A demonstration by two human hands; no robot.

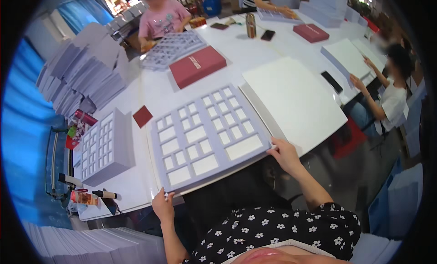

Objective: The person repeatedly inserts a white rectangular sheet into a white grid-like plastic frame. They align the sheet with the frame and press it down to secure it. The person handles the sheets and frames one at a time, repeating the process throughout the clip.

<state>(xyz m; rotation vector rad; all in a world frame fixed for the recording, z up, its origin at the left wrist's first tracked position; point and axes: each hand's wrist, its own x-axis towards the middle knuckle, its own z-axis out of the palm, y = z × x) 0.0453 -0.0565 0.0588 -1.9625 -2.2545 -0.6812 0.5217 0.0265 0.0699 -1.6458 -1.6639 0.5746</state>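
Observation:
A lavender-grey panel point(221, 159) with rows of rectangular windows lies at the table's near edge, white showing through its openings. My left hand point(163, 206) is closed at its near left corner, with thumb and fingertips pinched on the edge. At the near right corner my right hand point(285, 155) grips the edge, its thumb and fingers bent around it. What lies under my fingertips is partly hidden. Beside the panel on the right, a large white board point(296, 97) rests on the table. A small dark red square card point(142, 116) sits off its upper left.
Left stands a stack of similar windowed panels point(119, 148), near a bottle point(84, 197). A red lidded box point(198, 66) and another lattice panel point(173, 47) lie beyond. Tall piles of grey pieces point(86, 63) rise at far left. Several people work around the table point(241, 47).

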